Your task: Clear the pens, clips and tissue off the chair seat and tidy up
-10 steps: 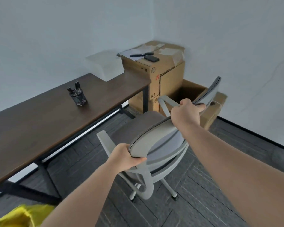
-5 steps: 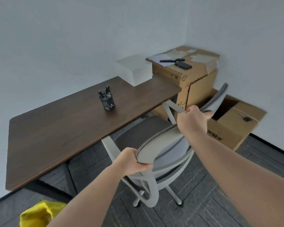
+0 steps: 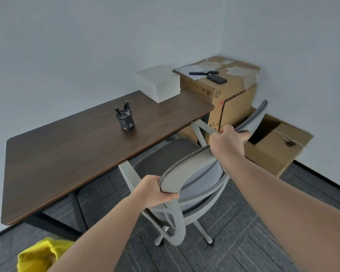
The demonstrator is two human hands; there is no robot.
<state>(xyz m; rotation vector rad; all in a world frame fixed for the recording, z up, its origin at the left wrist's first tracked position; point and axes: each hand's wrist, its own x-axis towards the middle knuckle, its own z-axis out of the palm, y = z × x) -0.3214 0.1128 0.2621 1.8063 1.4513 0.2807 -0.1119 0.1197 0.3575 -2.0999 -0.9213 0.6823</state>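
A grey office chair [image 3: 192, 173] stands beside the dark wooden desk [image 3: 71, 154], its seat partly under the desk edge. The visible part of the brown seat [image 3: 169, 154] carries nothing. My left hand [image 3: 155, 191] grips the left end of the backrest's top edge. My right hand [image 3: 227, 142] grips the same edge further right. A black mesh pen cup [image 3: 126, 120] with several pens stands on the desk. No clips or tissue show.
A white box [image 3: 159, 83] sits at the desk's far corner. Stacked cardboard boxes [image 3: 232, 95] fill the room corner, with black items and papers on top. Another carton [image 3: 279, 148] lies right of the chair. A yellow bag [image 3: 39, 254] sits bottom left on the grey carpet.
The chair has rolled closer to the desk, with its seat now partly beneath the edge. Both hands kept their hold on the backrest. My view shifted left, showing more desk.
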